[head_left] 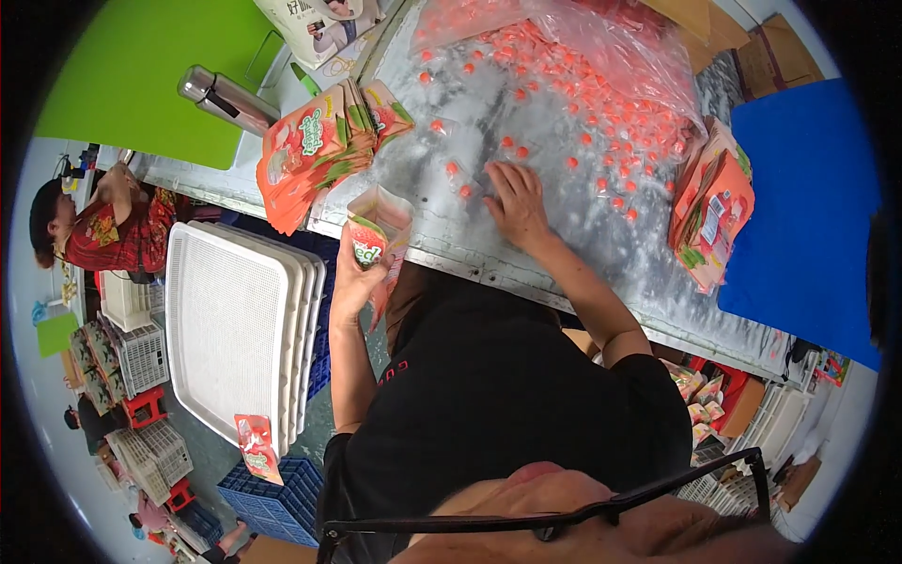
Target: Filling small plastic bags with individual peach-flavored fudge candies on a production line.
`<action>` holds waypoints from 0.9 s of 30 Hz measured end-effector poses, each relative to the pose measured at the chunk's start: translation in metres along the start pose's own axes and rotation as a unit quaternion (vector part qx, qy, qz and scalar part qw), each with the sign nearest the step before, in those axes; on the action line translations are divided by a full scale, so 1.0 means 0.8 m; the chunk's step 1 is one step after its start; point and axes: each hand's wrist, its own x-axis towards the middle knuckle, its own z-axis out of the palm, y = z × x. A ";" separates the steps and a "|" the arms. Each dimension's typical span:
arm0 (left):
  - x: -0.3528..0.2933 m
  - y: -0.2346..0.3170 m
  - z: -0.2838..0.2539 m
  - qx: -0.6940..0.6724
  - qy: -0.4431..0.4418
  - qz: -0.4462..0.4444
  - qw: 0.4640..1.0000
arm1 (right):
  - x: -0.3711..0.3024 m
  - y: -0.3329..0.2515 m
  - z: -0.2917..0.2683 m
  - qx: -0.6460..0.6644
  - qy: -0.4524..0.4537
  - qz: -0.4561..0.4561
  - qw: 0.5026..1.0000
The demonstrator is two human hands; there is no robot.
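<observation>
While the left hand is gripping a red-and-green plastic pouch, the right hand, unclenched, is facing small red balls.

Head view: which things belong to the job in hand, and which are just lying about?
Seemingly in the job:
open pouch, in the left hand
red pieces, near the right hand
pouch stacks
clear bag

Seemingly lying about:
flask
white bag
cardboard box
</observation>
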 end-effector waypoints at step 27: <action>0.000 -0.003 0.001 0.012 0.009 0.007 1.000 | 0.006 0.062 -0.020 -0.040 0.040 0.065 0.996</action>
